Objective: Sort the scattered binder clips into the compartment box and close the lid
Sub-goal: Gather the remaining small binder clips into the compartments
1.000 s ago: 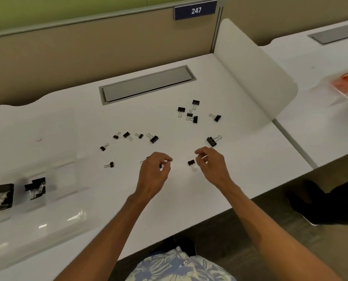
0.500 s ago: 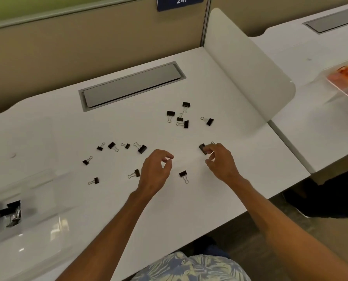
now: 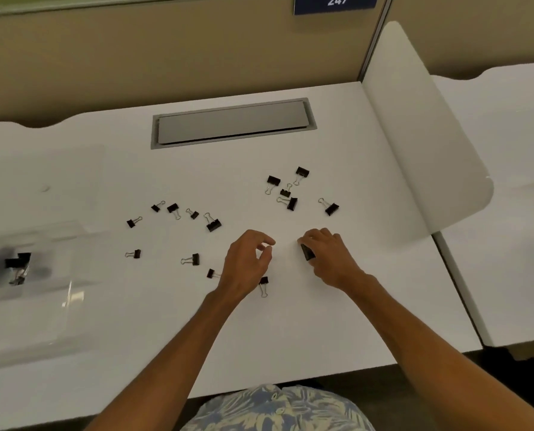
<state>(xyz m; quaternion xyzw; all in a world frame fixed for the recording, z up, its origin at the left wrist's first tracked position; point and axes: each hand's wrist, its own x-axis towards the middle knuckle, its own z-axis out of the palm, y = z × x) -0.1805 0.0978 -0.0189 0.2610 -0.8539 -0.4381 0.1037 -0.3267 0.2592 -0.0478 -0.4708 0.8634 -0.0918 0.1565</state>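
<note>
Dead centre on the white desk [image 3: 290, 337], the right hand [image 3: 329, 259] has a black binder clip [image 3: 306, 252] pinched between thumb and curled fingers, just above the surface. Just beside it, the left hand [image 3: 248, 262] hovers with fingers curled and thumb close to the forefinger; whether anything small sits in that pinch, I can't tell.

Loose clips lie all around! One [image 3: 263, 280] lies right at the left wrist, another [image 3: 210, 273] peeks out on the wrist's other side, and one [image 3: 195, 259] lies a little farther left. A ragged row runs beyond: a small clip [image 3: 136, 253], one [image 3: 131, 223], one [image 3: 156, 208], one [image 3: 172, 208], one [image 3: 194, 214] and a bigger one [image 3: 213, 224]. Farther back to the right, a tight cluster of four [image 3: 286, 192] lies together, with a lone clip [image 3: 332, 209] just off to its right.

Far left, the clear compartment box [image 3: 60, 241] sits blurred at the frame edge, well apart from both hands, with dark sorted clips [image 3: 18, 262] visible inside.

Behind it all, a grey hatch [image 3: 233, 122] is set into the desk, a white divider [image 3: 415, 150] curves along the right edge, and a blue sign [image 3: 335, 3] reads 247. A floral shirt [image 3: 275, 409] shows at the bottom.
</note>
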